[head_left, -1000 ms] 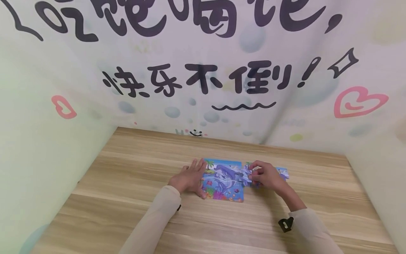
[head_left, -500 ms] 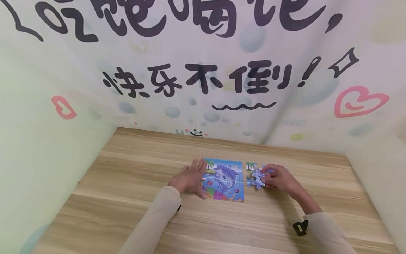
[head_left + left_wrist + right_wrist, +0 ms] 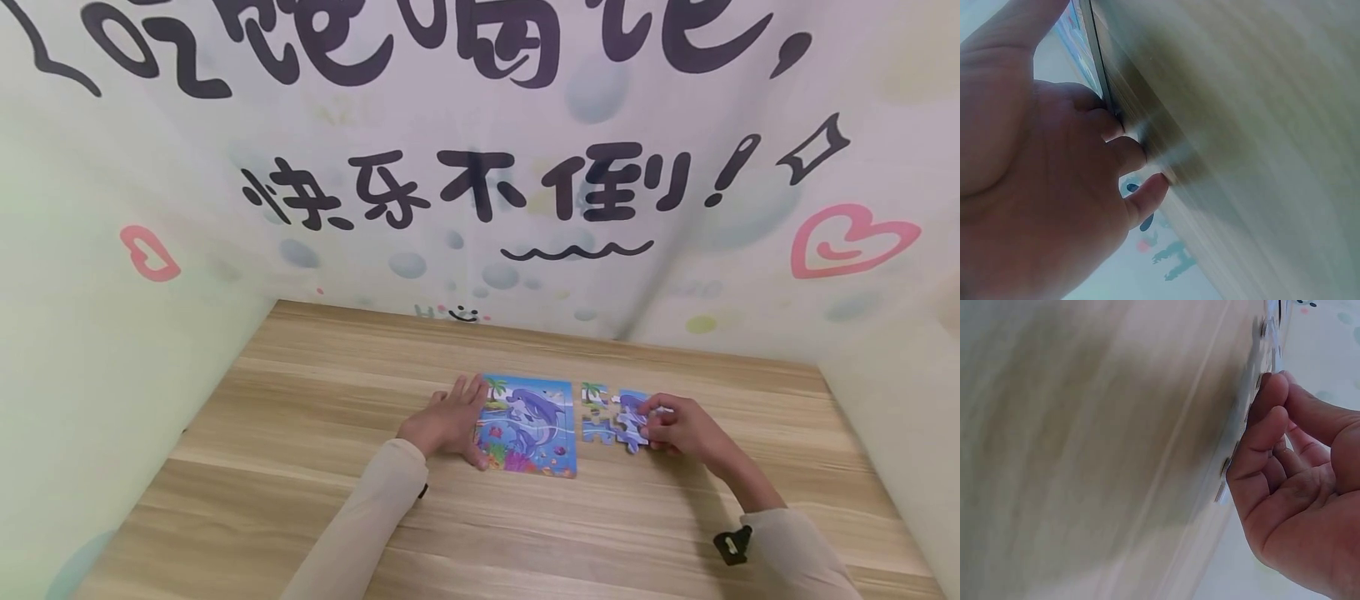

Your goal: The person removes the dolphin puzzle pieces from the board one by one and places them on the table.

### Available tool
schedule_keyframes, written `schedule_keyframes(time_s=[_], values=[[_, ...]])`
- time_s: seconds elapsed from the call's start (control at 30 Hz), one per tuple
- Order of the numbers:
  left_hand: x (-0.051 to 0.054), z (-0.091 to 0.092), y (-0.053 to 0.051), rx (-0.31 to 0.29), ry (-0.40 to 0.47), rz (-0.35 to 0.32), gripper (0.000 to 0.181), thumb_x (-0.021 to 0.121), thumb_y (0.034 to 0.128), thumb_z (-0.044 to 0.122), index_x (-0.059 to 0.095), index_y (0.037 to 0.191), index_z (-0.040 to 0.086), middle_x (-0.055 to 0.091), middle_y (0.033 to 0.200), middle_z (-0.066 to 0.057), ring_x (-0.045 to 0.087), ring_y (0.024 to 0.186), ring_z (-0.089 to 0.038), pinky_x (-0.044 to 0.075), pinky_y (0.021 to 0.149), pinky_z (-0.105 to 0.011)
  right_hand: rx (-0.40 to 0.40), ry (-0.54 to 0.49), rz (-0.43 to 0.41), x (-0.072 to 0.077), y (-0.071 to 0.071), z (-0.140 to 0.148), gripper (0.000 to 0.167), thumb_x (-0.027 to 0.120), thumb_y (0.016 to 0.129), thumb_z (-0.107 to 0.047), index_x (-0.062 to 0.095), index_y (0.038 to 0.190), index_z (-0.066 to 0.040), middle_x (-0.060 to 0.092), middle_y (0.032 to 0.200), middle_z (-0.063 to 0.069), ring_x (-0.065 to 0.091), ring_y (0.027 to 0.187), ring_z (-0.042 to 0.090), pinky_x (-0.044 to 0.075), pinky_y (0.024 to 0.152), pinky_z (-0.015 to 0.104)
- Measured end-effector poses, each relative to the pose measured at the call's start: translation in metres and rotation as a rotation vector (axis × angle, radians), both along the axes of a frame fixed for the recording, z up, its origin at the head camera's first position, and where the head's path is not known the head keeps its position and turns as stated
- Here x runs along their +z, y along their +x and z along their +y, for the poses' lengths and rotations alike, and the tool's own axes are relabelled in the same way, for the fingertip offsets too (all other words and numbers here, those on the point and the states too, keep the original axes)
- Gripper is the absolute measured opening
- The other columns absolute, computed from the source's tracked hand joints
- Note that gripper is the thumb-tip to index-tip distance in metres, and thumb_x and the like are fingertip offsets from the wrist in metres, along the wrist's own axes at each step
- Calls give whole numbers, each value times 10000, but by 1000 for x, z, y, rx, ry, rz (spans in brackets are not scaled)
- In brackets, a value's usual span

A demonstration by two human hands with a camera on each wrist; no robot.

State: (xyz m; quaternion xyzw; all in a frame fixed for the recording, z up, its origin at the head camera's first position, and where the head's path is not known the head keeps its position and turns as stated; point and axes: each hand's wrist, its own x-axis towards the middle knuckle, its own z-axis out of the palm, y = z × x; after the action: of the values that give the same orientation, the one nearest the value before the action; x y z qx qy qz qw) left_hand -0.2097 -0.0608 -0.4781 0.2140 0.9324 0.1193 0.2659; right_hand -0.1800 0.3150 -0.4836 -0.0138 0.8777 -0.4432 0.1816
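Observation:
A square dolphin puzzle board [image 3: 528, 429] lies flat in the middle of the table. My left hand [image 3: 447, 421] rests along its left edge, fingers spread. To the board's right, my right hand [image 3: 688, 432] pinches a purple-blue jigsaw piece [image 3: 631, 430] between thumb and fingers. Two more pieces, a palm-tree piece [image 3: 595, 394] and a blue piece [image 3: 597, 430], lie between the board and that hand. Other pieces are partly hidden beneath and behind the right fingers. In the right wrist view, the curled right hand [image 3: 1297, 481] covers most of the piece it holds.
The wood-grain table [image 3: 315, 483] reaches back to a printed cloth wall [image 3: 360, 275] close behind the puzzle. Pale walls stand at the left and right sides. A black strap [image 3: 732, 545] hangs at the right cuff.
My right hand has moved right, away from the board, carrying the jigsaw piece. This uncovers the two pieces beside the board. My left hand stays put.

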Motion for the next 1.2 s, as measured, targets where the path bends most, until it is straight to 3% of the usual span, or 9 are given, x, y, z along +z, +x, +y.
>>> schedule_keyframes(time_s=[0.37,0.83,1.2], values=[[0,-2,-1,1,-11,1,1251,847,726,473,44,1600,78,-35,1679,-73,-56,1540,-277,98,1231,-520,21,14,10,-2,2,7,232,675,921,-60,608,1124,32,666,789,77,605,680,188,483,534,291],[-3,-2,-1,10,-11,-6,1262,854,717,470,41,1601,82,-50,1679,-64,-64,1540,-273,86,1231,-522,85,309,132,-5,0,0,140,699,890,-82,675,1022,-41,656,786,16,569,661,139,448,580,266],[-1,-1,0,3,-13,-9,1251,849,726,465,40,1602,86,-48,1679,-60,-72,1539,-268,81,1234,-511,99,281,145,2,3,1,177,700,900,-113,681,1057,-33,634,750,14,559,654,156,429,560,260]])
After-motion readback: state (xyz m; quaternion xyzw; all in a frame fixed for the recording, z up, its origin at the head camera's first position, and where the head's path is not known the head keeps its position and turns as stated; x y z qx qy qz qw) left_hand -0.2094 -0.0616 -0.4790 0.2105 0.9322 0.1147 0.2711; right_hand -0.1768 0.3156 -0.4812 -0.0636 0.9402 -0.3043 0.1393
